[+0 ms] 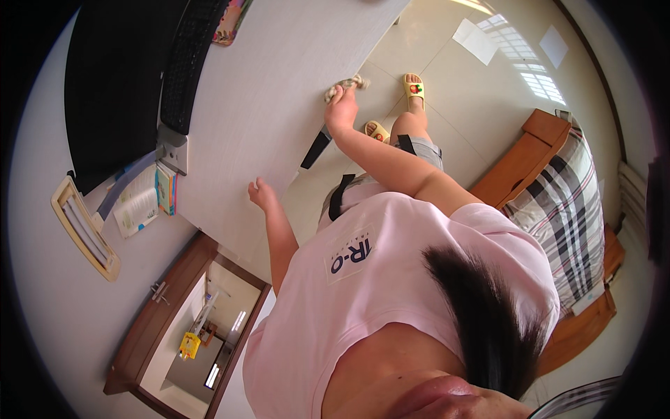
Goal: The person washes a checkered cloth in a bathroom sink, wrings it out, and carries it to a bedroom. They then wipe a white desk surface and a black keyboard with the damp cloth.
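Note:
My right hand point(341, 111) is at the edge of the pale desk point(261, 94), with its fingers wrapped around a knotted, rope-like beige and grey thing point(345, 85). One lumpy end sticks out past the fingers and looks blurred; the middle is partly hidden by my hand. My left hand point(263, 195) is over the desk, nearer its corner. It holds nothing, and one finger is raised apart from the others. I cannot tell whether it touches the desktop.
A black keyboard point(189, 68) sits before a dark monitor point(118, 89). Books point(166, 188) and a desk lamp point(86, 230) stand beside them. A wooden bed point(523, 157) with a plaid cover, paper sheets point(475, 41) on the tiled floor, and a brown door point(162, 293) surround me.

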### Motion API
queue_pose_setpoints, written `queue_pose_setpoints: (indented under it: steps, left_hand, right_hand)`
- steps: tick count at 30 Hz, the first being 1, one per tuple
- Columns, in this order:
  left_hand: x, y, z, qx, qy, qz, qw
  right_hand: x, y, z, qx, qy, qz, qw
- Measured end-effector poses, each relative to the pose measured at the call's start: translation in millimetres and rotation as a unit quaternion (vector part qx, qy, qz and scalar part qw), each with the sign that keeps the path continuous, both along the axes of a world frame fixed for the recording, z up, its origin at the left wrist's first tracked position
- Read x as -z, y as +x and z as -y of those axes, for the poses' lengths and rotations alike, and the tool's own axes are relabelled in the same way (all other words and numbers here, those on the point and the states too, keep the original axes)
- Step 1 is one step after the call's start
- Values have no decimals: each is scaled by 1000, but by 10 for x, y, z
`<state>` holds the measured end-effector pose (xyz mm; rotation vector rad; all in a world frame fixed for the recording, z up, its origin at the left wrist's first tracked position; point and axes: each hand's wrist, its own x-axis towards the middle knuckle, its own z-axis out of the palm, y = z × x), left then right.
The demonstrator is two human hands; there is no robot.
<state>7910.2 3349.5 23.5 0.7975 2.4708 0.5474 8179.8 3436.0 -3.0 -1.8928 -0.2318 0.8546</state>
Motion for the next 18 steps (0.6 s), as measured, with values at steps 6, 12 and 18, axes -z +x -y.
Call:
queue_pose_setpoints:
  steps: [6,12,18]
  left_hand:
    - [-14,22,8,-3,-36,19,999]
    - [145,51,11,-33,-18,62,997]
    - [177,-13,115,-49,-32,49,997]
  right_hand:
    - [-108,399,-280,4,-66,20,998]
    - [248,1910,-1100,23,-55,98,993]
    - [554,2263,-1380,26,-61,97,993]
